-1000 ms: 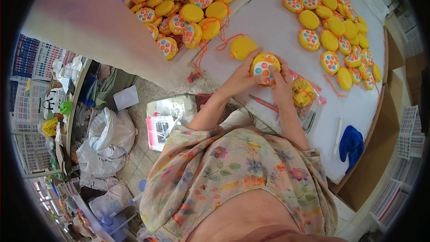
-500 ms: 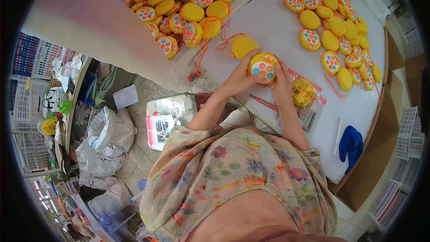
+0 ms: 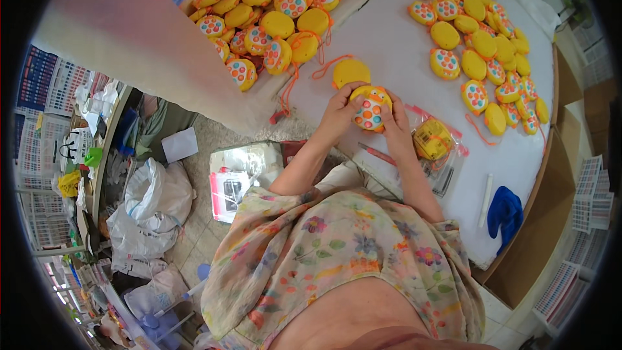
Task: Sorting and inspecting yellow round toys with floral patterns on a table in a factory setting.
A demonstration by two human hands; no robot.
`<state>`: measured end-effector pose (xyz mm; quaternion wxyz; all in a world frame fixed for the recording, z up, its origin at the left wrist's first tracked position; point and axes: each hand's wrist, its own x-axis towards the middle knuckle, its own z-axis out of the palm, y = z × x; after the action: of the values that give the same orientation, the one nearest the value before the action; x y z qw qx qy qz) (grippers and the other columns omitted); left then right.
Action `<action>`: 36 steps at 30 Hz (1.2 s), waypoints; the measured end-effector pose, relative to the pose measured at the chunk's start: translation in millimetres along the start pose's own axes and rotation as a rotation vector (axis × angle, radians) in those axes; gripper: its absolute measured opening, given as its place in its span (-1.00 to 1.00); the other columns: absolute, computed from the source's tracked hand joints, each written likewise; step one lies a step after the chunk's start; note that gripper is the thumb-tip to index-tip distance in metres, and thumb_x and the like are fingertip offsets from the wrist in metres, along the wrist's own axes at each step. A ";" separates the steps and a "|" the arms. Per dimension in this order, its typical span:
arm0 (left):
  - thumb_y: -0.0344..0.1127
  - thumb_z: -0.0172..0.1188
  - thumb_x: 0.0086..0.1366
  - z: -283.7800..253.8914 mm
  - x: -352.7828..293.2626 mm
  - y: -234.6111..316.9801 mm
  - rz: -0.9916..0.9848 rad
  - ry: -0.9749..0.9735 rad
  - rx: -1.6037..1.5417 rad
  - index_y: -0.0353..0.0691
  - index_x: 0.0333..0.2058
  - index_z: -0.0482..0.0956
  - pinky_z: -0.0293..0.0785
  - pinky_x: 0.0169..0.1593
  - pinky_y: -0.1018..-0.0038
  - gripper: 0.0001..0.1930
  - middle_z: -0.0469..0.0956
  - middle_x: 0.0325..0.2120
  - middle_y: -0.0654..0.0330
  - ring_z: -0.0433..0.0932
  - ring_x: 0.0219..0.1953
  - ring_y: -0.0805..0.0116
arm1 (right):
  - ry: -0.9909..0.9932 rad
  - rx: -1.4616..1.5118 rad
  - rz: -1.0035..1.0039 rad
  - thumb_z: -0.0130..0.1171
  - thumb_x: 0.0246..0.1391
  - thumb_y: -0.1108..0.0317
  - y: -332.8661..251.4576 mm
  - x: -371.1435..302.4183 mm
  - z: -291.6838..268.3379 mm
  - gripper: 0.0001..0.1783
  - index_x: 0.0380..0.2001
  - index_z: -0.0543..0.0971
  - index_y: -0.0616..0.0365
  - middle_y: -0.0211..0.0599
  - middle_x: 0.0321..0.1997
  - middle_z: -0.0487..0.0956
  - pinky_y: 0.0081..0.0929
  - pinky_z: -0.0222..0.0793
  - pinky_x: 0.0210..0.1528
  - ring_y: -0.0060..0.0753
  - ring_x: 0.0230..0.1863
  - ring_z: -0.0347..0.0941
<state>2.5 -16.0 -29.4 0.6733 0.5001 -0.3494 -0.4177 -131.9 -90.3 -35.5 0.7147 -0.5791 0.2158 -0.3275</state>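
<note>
Between both hands is a round yellow duck-shaped toy [image 3: 370, 111], its white face with coloured round buttons turned up. My left hand [image 3: 342, 113] grips its left side, and my right hand [image 3: 395, 126] grips its right side, the thumb over the buttons. Just beyond lies another yellow toy [image 3: 350, 74], plain back up, with an orange cord beside it. Close to my right forearm, a clear plastic bag [image 3: 435, 141] holds a yellow item. A red-handled slim tool [image 3: 377, 153] rests on the white table between my forearms.
A big heap of the same toys [image 3: 277, 24] is at the far left, and a looser group [image 3: 483, 45] spreads at the far right. A blue cloth [image 3: 505, 215] and a white stick [image 3: 486, 199] lie near the table's right edge. White sacks [image 3: 159, 188] stand on the floor at left.
The toy has shifted slightly left and nearer in my hands. The button colours on its face look more orange now. Both hands still hold it.
</note>
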 end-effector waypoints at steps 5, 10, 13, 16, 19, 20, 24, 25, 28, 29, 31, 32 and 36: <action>-0.28 -0.01 0.34 -4.9 3.3 5.0 0.053 -0.004 0.203 -0.27 0.04 0.33 0.45 -0.12 0.55 -0.66 0.45 -0.13 0.23 0.43 -0.08 0.50 | 0.011 0.183 0.286 -0.08 0.25 0.17 -29.8 -2.3 8.0 -0.52 0.16 0.25 0.16 -0.26 0.05 0.39 -0.48 0.33 0.05 -0.51 0.03 0.35; -0.25 0.15 0.20 -4.5 17.8 39.4 0.047 0.195 0.642 -0.24 0.02 0.35 0.35 -0.03 0.44 -0.57 0.43 -0.13 0.08 0.43 -0.07 0.23 | 0.340 0.478 -0.256 -0.12 0.26 0.24 -40.0 28.9 -17.3 -0.49 0.21 0.15 0.19 -0.15 0.18 0.32 -0.30 0.32 0.14 -0.26 0.10 0.36; -0.20 0.26 0.07 -10.7 34.1 29.4 0.380 0.288 1.044 -0.20 0.04 0.36 0.32 0.02 0.29 -0.46 0.36 -0.05 0.05 0.36 0.00 0.10 | 0.211 0.626 -0.385 -0.12 0.25 0.28 -72.5 31.6 -22.7 -0.48 0.22 0.13 0.22 -0.13 0.19 0.32 -0.28 0.28 0.16 -0.23 0.13 0.34; -0.16 0.32 -0.02 -19.6 44.5 0.3 0.453 0.271 1.257 -0.17 0.03 0.37 0.28 0.07 0.20 -0.39 0.30 0.01 0.06 0.28 0.06 0.07 | 0.079 0.384 -0.081 -0.07 0.23 0.29 -41.9 28.6 -27.2 -0.46 0.23 0.13 0.18 -0.17 0.19 0.33 -0.32 0.28 0.16 -0.26 0.13 0.34; -0.20 0.33 -0.06 -23.7 46.7 -9.9 0.454 0.218 1.244 -0.16 0.02 0.38 0.28 0.07 0.19 -0.39 0.30 0.01 0.08 0.27 0.07 0.06 | 0.015 0.139 0.152 -0.03 0.21 0.31 -9.9 16.0 -16.9 -0.46 0.22 0.16 0.14 -0.20 0.17 0.35 -0.38 0.28 0.14 -0.31 0.10 0.35; -0.24 0.33 -0.06 -23.0 45.7 -9.2 0.479 0.199 1.196 -0.17 0.02 0.39 0.30 0.07 0.20 -0.40 0.33 -0.01 0.09 0.30 0.04 0.06 | 0.014 0.139 0.149 -0.03 0.21 0.31 -6.6 11.3 -14.5 -0.46 0.22 0.16 0.14 -0.20 0.17 0.35 -0.38 0.28 0.14 -0.31 0.10 0.35; -0.37 0.29 -0.08 -11.1 32.7 -3.1 0.251 0.221 0.751 -0.22 -0.01 0.40 0.35 0.04 0.27 -0.44 0.40 -0.08 0.10 0.39 -0.03 0.08 | 0.017 0.081 0.178 0.01 0.19 0.33 -4.3 3.9 -4.3 -0.48 0.21 0.22 0.10 -0.26 0.20 0.31 -0.41 0.28 0.13 -0.39 0.08 0.35; -0.40 0.27 -0.06 -9.4 29.9 -2.7 0.273 0.222 0.686 -0.24 -0.03 0.40 0.37 0.02 0.32 -0.47 0.43 -0.11 0.10 0.43 -0.07 0.14 | 0.063 0.128 0.194 0.03 0.17 0.35 -5.8 2.6 -2.9 -0.47 0.21 0.23 0.10 -0.29 0.22 0.29 -0.42 0.28 0.13 -0.41 0.10 0.34; -0.45 0.23 0.01 -5.3 22.7 -0.4 0.221 0.228 0.476 -0.26 -0.04 0.41 0.40 -0.01 0.40 -0.54 0.47 -0.15 0.12 0.47 -0.10 0.26 | -0.051 -0.107 0.129 0.11 0.08 0.40 -9.2 4.2 -5.0 -0.38 0.22 0.21 0.10 -0.30 0.26 0.23 -0.36 0.21 0.19 -0.30 0.17 0.26; -0.46 0.20 0.06 -4.4 21.7 -0.2 0.149 0.235 0.331 -0.26 -0.03 0.41 0.40 -0.01 0.43 -0.56 0.48 -0.15 0.14 0.47 -0.10 0.33 | -0.047 -0.107 0.131 0.11 0.08 0.40 -12.7 2.2 -3.2 -0.38 0.22 0.21 0.10 -0.30 0.26 0.23 -0.36 0.21 0.19 -0.30 0.17 0.26; -0.44 0.18 0.11 -7.8 20.4 -4.7 0.083 0.217 0.214 -0.25 -0.01 0.40 0.40 -0.02 0.46 -0.57 0.48 -0.15 0.15 0.46 -0.10 0.37 | -0.073 -1.019 -0.352 0.15 -0.01 0.46 -19.3 -3.0 6.0 -0.33 0.21 0.22 0.13 -0.26 0.27 0.23 -0.32 0.13 0.24 -0.21 0.24 0.18; -0.43 0.15 0.15 -9.2 19.4 -6.4 0.021 0.197 0.096 -0.24 0.02 0.38 0.39 -0.02 0.48 -0.59 0.47 -0.14 0.16 0.45 -0.10 0.40 | -0.076 -1.016 -0.349 0.15 -0.01 0.46 -16.9 -3.1 6.6 -0.33 0.21 0.22 0.13 -0.26 0.27 0.23 -0.32 0.13 0.24 -0.21 0.24 0.18; -0.37 0.12 0.23 -8.1 18.1 -3.1 -0.087 0.124 -0.154 -0.23 0.05 0.37 0.40 -0.03 0.51 -0.61 0.47 -0.14 0.19 0.44 -0.10 0.45 | -0.070 -0.796 -0.404 0.15 0.02 0.37 -5.7 0.1 3.5 -0.34 0.20 0.20 0.15 -0.13 0.24 0.24 -0.31 0.05 0.26 -0.13 0.25 0.14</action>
<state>16.3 -29.9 -33.5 0.7113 0.4865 -0.2519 -0.4404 -130.7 -88.6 -29.2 0.3648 -0.8504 0.1833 -0.3319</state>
